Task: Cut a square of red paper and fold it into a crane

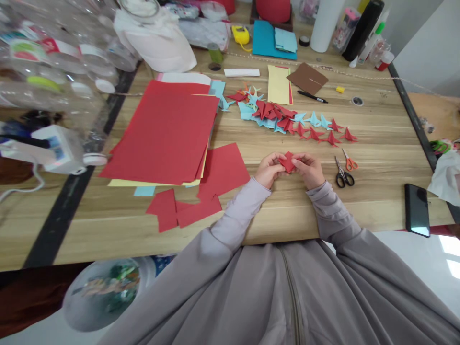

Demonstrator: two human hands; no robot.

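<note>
A small folded piece of red paper (288,162) is held up between my two hands, above the wooden table. My left hand (270,169) pinches its left side, and the fingers of my right hand (309,169) are closed on its right side. Beyond the hands lie folded red paper cranes (331,139) and light blue ones (314,119), some spread in rows and others heaped together. Two pairs of scissors, one black-handled (344,178) and one orange-handled (350,162), rest to the right of my right hand.
Large red sheets (168,134) are stacked at the left, with cut red pieces (224,170) nearer my left forearm. A phone (417,210) lies at the right edge. Behind the cranes are yellow paper (279,85), brown paper (308,78) and a pen (312,97).
</note>
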